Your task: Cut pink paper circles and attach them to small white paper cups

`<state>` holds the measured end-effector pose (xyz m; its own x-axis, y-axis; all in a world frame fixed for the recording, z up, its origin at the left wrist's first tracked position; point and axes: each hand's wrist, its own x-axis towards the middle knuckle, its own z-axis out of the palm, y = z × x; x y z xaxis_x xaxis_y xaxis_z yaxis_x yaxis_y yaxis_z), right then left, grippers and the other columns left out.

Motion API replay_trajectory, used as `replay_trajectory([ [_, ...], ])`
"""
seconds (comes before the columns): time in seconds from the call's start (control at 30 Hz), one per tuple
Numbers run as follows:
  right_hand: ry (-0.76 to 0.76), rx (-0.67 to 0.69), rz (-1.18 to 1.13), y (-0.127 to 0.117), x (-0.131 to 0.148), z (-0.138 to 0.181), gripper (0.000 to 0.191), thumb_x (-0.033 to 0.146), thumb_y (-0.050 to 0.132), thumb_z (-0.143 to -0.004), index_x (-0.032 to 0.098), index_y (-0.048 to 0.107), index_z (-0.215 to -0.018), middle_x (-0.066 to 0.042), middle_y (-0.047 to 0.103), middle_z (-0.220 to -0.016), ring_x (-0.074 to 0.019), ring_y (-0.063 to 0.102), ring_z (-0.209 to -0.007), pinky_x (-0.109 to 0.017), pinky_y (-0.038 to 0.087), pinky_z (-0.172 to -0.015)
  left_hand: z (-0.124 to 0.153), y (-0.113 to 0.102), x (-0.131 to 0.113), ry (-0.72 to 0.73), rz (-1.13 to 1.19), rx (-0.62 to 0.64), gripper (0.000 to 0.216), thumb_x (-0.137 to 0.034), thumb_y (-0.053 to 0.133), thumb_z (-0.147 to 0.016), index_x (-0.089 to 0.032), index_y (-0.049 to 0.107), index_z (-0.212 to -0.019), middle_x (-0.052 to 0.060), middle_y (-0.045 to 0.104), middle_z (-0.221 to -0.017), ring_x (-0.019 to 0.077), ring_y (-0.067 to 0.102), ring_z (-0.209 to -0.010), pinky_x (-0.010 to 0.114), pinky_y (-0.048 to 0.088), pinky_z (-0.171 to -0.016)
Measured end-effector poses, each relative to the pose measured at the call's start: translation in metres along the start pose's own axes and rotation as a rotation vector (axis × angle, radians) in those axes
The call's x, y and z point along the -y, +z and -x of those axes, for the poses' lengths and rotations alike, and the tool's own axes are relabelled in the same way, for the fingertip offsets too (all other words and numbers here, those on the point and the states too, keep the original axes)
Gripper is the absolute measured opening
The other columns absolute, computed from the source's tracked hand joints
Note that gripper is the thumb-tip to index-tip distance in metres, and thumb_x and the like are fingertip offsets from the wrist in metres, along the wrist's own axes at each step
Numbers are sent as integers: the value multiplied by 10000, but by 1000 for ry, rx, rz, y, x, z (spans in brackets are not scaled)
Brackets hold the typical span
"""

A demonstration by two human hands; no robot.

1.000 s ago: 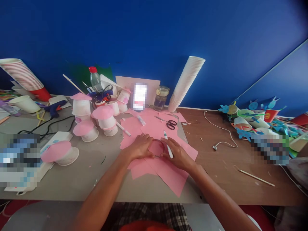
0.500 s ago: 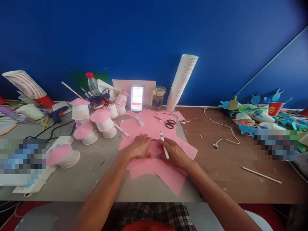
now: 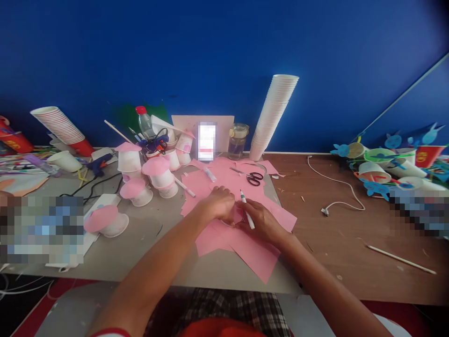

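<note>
My right hand (image 3: 262, 221) holds a white marker (image 3: 249, 216) with a dark tip, pointing away from me. Its fingertips also reach the pink paper (image 3: 219, 239) and the edge of a thin round ring (image 3: 228, 224). Curled over the ring is my left hand (image 3: 220, 205), which hides most of it; its fingers are bent and close to my right hand. Just beyond, black-handled scissors (image 3: 254, 179) and a small clear tube (image 3: 209, 174) lie on the pink sheets. Another white marker (image 3: 185, 187) lies left of them.
Paper cups with pink round tops (image 3: 156, 175) stand on the left, near a glue gun (image 3: 100, 164). Behind the paper are a phone (image 3: 206, 141), a glass jar (image 3: 238, 142) and a tall cup stack (image 3: 275, 117). A cable (image 3: 338, 185) and white stick (image 3: 400, 259) lie right.
My left hand has closed in over the ring, covering the pink paper seen inside it before. My right hand still holds the marker. The whole view has turned slightly left.
</note>
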<state>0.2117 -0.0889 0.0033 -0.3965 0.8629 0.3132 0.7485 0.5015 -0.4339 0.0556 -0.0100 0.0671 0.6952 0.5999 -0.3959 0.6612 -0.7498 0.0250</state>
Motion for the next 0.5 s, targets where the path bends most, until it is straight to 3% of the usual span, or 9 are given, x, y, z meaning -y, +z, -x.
replay_trajectory([
  [0.3,-6,3,3,5,-3,2,443,288,616,-823,178,497,-1236,-162,606,-1083,-295,572,-1008,-453,474,-830,-15,6,-8,-7,86,-33,592,-493,807,-446,-192,661,-935,150,635,-1041,356,470,-1065,417,292,-919],
  [0.43,-8,-117,7,-2,-6,11,538,301,579,-848,179,392,-1337,-186,566,-1216,-325,510,-1146,-497,448,-899,-21,3,-11,8,4,25,517,-427,826,-438,-159,682,-855,173,639,-1012,351,468,-1044,405,293,-900],
  [0.5,63,-194,-14,-15,-1,21,488,293,520,-886,192,386,-1345,-152,630,-1097,-292,580,-1033,-461,481,-849,-25,2,-13,11,60,7,438,-409,837,-419,-178,688,-761,148,656,-950,349,467,-1031,412,289,-899],
])
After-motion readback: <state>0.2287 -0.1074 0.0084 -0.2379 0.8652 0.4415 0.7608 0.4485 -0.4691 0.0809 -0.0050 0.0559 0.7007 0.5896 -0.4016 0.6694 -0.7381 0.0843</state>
